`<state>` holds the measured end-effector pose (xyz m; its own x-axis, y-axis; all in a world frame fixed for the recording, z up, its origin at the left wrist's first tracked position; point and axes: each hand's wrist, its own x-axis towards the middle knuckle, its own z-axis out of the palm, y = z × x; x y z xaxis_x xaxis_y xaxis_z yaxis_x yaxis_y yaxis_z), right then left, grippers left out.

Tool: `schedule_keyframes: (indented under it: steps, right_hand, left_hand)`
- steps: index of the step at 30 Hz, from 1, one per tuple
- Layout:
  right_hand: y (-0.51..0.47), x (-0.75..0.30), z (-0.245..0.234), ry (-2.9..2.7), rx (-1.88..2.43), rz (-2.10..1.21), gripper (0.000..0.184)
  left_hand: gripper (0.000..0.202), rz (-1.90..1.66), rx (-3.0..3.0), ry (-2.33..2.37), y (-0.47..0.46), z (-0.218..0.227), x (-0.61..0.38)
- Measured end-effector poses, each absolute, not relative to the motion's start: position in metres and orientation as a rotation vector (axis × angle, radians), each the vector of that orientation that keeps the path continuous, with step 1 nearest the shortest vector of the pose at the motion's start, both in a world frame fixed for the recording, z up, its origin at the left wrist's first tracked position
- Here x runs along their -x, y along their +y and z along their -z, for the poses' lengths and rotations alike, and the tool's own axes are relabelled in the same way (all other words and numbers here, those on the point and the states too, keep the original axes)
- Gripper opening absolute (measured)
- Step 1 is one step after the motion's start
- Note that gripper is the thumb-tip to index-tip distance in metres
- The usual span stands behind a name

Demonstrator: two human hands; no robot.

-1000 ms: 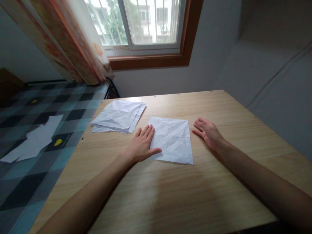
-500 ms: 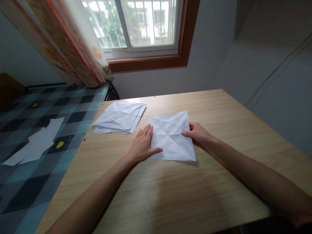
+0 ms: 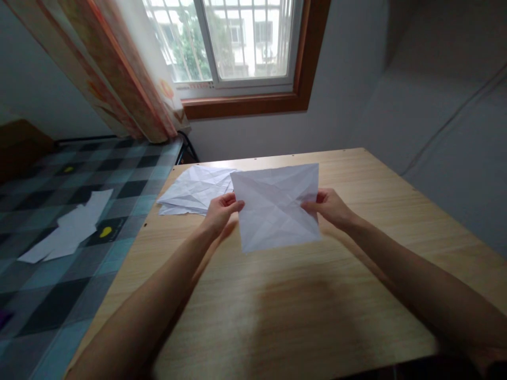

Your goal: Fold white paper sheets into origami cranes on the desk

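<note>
A white sheet of paper [image 3: 275, 211], roughly square and marked with crossing creases, is held up above the wooden table [image 3: 245, 306]. My left hand [image 3: 222, 211] pinches its left edge, thumb on the near face. At the right edge my right hand [image 3: 330, 207] grips it the same way, the other fingers partly behind the paper. Behind and to the left lies a stack of creased white paper sheets [image 3: 194, 190], its right part hidden by the held sheet.
To the left, a bed with a checked cover [image 3: 51, 295] adjoins the table and carries white paper strips [image 3: 75, 227]. A curtain [image 3: 130, 68] hangs beside the window [image 3: 249, 42]. A cable [image 3: 455, 119] runs along the right wall.
The sheet has risen off the table and tilted up toward me. My left hand went from lying flat at its left side to pinching that edge; my right hand kept its grip.
</note>
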<state>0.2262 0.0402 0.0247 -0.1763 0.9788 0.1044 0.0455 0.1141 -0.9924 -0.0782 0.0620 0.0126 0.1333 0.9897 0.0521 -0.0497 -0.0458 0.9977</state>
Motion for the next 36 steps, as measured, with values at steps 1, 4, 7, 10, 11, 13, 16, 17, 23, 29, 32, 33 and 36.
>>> schedule_keyframes:
  steps: [1, 4, 7, 10, 11, 13, 16, 17, 23, 29, 32, 33, 36]
  right_hand:
    - [0.042, -0.229, -0.029, -1.438, 1.068, -1.175, 0.036]
    - [0.040, -0.238, -0.043, -1.496, 1.059, -0.934, 0.029]
    - [0.028, -0.251, -0.052, -1.647, 1.084, -0.660, 0.026]
    - [0.013, -0.263, -0.042, -1.906, 1.012, -0.642, 0.035]
    - [0.008, -0.267, -0.034, -1.997, 0.976, -0.647, 0.037]
    - [0.001, -0.274, -0.013, -2.158, 0.958, -0.623, 0.034]
    - [-0.005, -0.282, 0.012, -2.367, 0.988, -0.583, 0.033]
    - [-0.005, -0.284, 0.016, -2.394, 0.999, -0.591, 0.035]
    - [0.003, -0.260, -0.009, -2.246, 1.131, -0.390, 0.051]
    - [0.013, -0.187, 0.001, -2.633, 1.035, -0.206, 0.101]
    - [0.014, -0.178, 0.018, -2.729, 1.098, -0.182, 0.103]
    - [0.014, -0.180, 0.021, -2.738, 1.119, -0.175, 0.103]
    - [0.014, -0.195, 0.024, -2.729, 1.177, -0.161, 0.101]
  left_hand:
    - [0.038, -1.213, -1.291, 1.071, 0.064, -0.020, 0.078]
    - [0.032, -1.371, -1.439, 1.099, 0.061, -0.046, 0.076]
    - [0.028, -1.422, -1.686, 1.123, 0.042, -0.063, 0.077]
    - [0.020, -1.273, -2.012, 1.101, 0.015, -0.057, 0.083]
    - [0.017, -1.206, -2.129, 1.046, 0.007, -0.049, 0.085]
    - [0.022, -1.031, -2.371, 0.917, -0.006, -0.030, 0.090]
    - [0.026, -0.744, -2.643, 0.753, -0.015, -0.006, 0.099]
    - [0.027, -0.699, -2.689, 0.745, -0.015, -0.002, 0.102]
    - [0.036, -0.696, -2.803, 0.959, -0.008, -0.016, 0.086]
    - [0.100, -0.040, -2.810, 1.092, 0.003, -0.009, 0.039]
    - [0.111, 0.034, -2.793, 1.094, 0.006, 0.000, 0.037]
    - [0.112, 0.038, -2.793, 1.092, 0.007, 0.002, 0.039]
    - [0.111, 0.041, -2.794, 1.098, 0.007, 0.002, 0.045]
